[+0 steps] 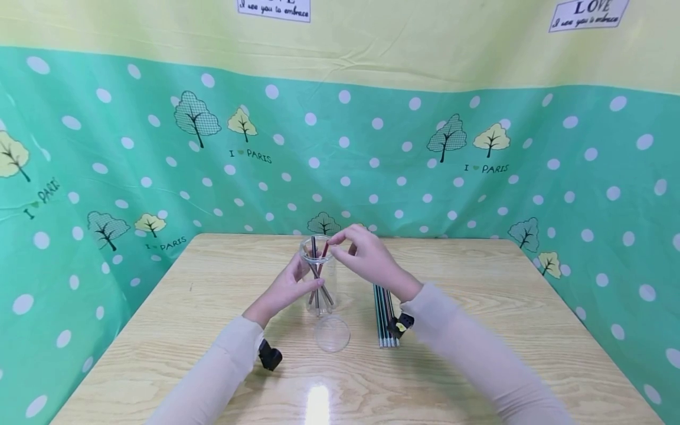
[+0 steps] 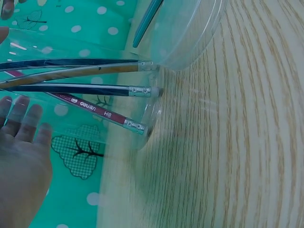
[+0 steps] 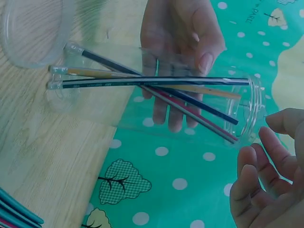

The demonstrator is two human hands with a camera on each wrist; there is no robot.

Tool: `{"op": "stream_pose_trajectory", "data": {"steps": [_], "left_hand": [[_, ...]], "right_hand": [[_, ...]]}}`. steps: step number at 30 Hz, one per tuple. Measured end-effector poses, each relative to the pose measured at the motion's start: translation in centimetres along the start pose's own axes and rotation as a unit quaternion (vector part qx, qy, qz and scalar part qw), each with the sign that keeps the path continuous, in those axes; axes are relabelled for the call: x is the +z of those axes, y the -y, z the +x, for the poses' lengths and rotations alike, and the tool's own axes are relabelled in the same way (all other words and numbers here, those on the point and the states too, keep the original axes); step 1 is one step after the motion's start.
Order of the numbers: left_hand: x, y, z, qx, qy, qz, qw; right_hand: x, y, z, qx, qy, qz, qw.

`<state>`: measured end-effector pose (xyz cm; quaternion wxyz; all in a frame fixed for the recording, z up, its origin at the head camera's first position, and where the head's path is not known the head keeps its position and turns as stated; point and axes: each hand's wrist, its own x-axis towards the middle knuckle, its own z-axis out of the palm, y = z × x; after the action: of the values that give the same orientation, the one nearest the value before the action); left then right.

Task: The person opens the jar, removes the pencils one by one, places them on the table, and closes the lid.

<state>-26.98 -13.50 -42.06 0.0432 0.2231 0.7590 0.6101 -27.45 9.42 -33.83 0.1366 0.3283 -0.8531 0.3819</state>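
While a green-and-yellow dotted cloth backdrop (image 1: 361,141) hangs beyond the left hand (image 1: 287,289) and right hand (image 1: 372,257) and out to either side, a pale wood-grain tabletop (image 1: 467,283) sits under them. Tall clear cylindrical jar (image 1: 329,276): upright, mouth up, just left of the right hand. Left hand has it, thumb on the near side, fingers round behind. Right hand is beside the rim, fingers part-curled and spread, gripping nothing I can see.

Key relation: bundle of teal, black and red striped pencils (image 1: 385,319) lies flat, right of the jar, below and nearer than the right hand. Long axis runs near-to-far, eraser ends near; jar axis is vertical. Right hand is clearly the closer of the 2.

Clear round lid (image 1: 332,333): flat, just nearer than the jar, between left hand and bundle. Inside jar, 4 crossed pencils, eraser ends down: 2 dark, 1 tan, 1 red pencil (image 2: 92,108). Red top sits by the right fingertips; contact, can't tell.
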Motion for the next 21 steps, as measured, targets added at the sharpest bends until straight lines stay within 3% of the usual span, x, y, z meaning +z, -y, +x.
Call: {"op": "stream_pose_trajectory", "data": {"steps": [9,21], "left_hand": [[0.1,-0.1,0.0,0.001,0.007,0.0,1.0],[0.0,0.2,0.0,0.032,0.027,-0.016,0.999]], "right_hand": [[1.0,1.1,0.1,-0.002,0.014,-0.002,1.0],[2.4,1.9,0.2,-0.017,0.041,-0.014,0.999]]}}
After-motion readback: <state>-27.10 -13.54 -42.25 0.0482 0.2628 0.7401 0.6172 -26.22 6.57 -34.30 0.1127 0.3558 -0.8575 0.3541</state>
